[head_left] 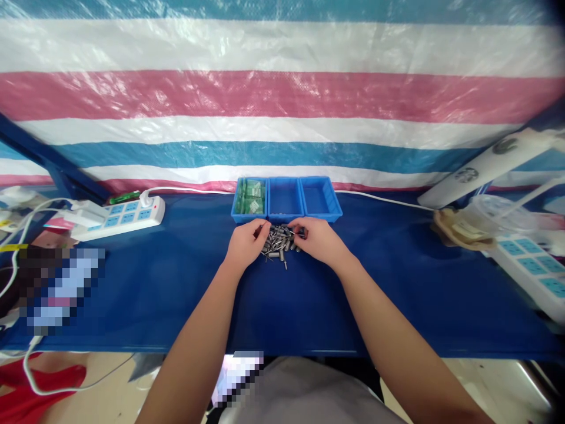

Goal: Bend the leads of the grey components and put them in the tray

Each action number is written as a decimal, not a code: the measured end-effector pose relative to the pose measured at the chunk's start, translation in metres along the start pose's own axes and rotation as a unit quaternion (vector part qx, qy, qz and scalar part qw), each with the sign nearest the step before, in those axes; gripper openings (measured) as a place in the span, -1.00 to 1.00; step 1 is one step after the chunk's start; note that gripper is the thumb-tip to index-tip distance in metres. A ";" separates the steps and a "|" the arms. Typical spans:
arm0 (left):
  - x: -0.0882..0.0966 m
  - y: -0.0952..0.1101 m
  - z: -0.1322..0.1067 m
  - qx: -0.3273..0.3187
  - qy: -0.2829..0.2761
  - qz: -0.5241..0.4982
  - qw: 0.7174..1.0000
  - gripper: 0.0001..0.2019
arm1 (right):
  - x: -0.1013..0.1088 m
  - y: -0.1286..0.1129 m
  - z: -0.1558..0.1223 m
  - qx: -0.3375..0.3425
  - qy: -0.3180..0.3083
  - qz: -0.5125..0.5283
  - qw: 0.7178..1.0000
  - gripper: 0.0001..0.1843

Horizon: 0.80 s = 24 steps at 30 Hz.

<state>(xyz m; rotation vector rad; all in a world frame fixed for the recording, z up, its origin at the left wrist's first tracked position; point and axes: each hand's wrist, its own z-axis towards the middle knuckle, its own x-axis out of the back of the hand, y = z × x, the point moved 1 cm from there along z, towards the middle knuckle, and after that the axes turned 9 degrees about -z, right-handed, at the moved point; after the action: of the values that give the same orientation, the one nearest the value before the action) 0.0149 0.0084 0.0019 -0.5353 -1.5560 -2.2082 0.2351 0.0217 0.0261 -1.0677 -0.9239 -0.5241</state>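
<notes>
A small heap of grey cylindrical parts with thin wire legs (279,243) lies on the blue table cover, just in front of three blue bins. My left hand (245,242) rests at the heap's left edge with fingers curled onto the parts. My right hand (318,239) sits at the right edge, its fingers bent and pinching at the pile. What each hand holds is too small to make out. The left blue bin (250,198) holds green pieces. The middle bin (285,199) and the right bin (321,199) look empty.
A white power strip (118,217) with a plugged cable lies at the left, another power strip (536,272) at the right. A white lamp arm (481,168) and a clear plastic bag (494,217) stand at the right. A striped tarp hangs behind the table.
</notes>
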 end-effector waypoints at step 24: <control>-0.003 -0.001 -0.003 -0.022 -0.030 -0.061 0.997 -0.81 | -0.026 -0.025 0.001 -0.120 0.060 0.360 0.923 -0.70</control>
<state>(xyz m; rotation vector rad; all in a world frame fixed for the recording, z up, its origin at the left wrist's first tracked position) 0.0168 0.0060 -0.0010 -0.5372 -1.6122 -2.3414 0.2020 0.0103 0.0172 -1.4818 -0.3099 -0.0805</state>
